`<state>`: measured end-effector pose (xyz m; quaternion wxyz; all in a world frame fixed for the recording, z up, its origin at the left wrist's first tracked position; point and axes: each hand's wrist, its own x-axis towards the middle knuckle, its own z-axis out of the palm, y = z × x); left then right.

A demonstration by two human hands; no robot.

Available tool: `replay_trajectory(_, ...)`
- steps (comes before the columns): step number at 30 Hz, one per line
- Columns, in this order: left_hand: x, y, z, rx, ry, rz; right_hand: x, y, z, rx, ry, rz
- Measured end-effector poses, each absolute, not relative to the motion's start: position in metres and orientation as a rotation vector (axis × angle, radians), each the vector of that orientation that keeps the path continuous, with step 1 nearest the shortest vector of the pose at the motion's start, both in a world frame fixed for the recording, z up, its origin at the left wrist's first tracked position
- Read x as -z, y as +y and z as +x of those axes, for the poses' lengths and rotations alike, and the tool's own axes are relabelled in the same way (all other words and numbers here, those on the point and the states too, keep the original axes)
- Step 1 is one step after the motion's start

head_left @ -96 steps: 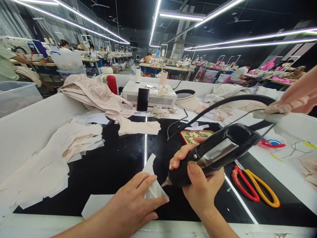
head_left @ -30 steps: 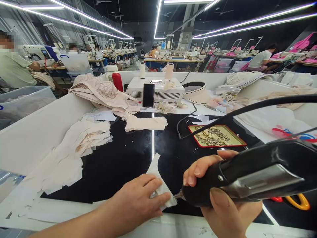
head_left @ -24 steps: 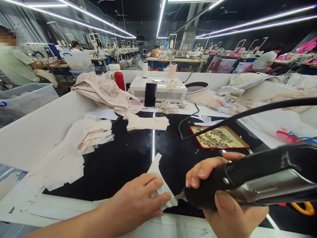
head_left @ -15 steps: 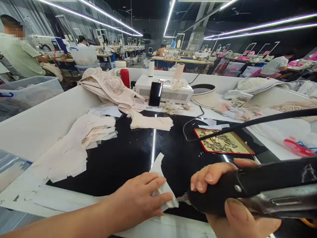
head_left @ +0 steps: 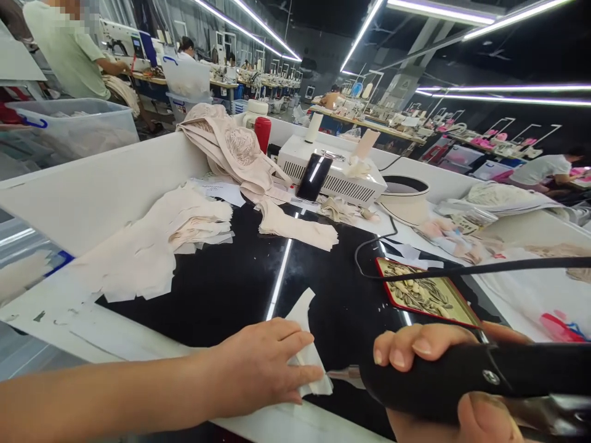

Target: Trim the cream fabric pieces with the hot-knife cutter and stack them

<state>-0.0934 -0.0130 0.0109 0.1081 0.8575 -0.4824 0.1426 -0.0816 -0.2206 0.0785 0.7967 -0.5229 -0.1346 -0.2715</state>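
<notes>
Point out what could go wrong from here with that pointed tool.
The metal tip of the black tool sits right by the fingertips of the left hand, so a slip might jab them. The white pieces could shift if that hand eases. The cord crosses the seed tray and might snag it.

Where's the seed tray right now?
In the head view, the seed tray lies on the right of the black work surface, just beyond the right hand, with the black cord crossing over it.
</notes>
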Motion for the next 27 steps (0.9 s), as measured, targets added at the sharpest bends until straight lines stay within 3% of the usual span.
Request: replay_trajectory(27,-0.008,-0.014,-0.092,-0.433,-1.337,2.467,-0.079,-0.197,-0.055,0.689,-0.29,-1.182)
